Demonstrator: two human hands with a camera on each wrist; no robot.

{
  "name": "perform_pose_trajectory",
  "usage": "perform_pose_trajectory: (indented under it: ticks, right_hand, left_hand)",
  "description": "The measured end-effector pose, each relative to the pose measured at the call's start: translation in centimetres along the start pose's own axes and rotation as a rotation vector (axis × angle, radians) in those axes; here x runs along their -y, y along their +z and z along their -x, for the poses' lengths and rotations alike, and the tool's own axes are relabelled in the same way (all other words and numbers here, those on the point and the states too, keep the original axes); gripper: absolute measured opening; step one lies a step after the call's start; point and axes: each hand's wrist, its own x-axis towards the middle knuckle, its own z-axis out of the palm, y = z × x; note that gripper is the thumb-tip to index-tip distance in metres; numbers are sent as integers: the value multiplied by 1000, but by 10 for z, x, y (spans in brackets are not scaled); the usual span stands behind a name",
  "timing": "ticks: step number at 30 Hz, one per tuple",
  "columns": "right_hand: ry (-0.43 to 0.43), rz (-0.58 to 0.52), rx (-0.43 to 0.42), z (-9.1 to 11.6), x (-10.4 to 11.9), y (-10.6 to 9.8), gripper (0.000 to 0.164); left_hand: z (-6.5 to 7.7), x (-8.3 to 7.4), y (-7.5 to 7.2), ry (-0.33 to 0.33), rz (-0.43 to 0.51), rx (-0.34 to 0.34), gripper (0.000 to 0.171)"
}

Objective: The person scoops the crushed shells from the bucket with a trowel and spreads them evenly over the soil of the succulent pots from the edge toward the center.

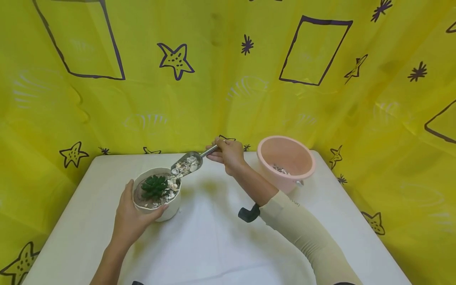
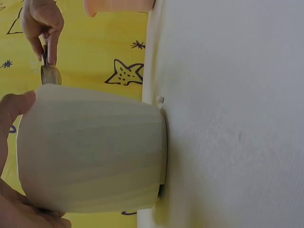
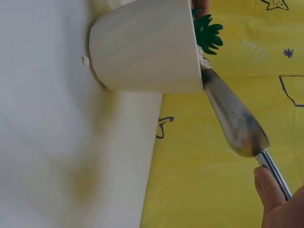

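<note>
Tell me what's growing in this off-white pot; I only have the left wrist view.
Observer: A green succulent sits inside the off-white pot, plain in the head view.
Operator: Now report what the metal scoop carries; its bowl is hidden from me.
Observer: It holds white and tan shell-like pieces, again by the head view.
Operator: Check inside the pink tub too; I get only a sliver of its outside.
Observer: Some loose bits lie at its bottom; they are too small to name surely.
</note>
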Motion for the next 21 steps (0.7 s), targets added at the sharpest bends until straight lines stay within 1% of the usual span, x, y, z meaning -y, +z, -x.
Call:
perform_pose_trajectory:
  ticks: [3, 6, 9, 13, 18, 21]
  right_hand:
    - [-10, -1, -6, -1, 0, 0, 28]
    - [-19, 3, -6, -1, 0, 1, 33]
    - [-20, 7, -13, -2, 0, 1, 34]
    - [-15, -4, -21, -2, -1, 1, 30]
    - [-20, -15, -14, -2, -1, 1, 29]
    - [-22, -19, -11, -1, 0, 0, 26]
  left_hand:
    - [-2, 2, -2, 15, -11, 28, 125]
    - [-3, 3, -4, 24, -17, 49, 125]
    - [-3, 3, -5, 21, -16, 64, 125]
    - [-3, 3, -5, 8, -17, 78, 127]
    - [-2, 1, -4, -16, -16, 83, 129]
    - [1, -2, -2, -46, -1, 58, 131]
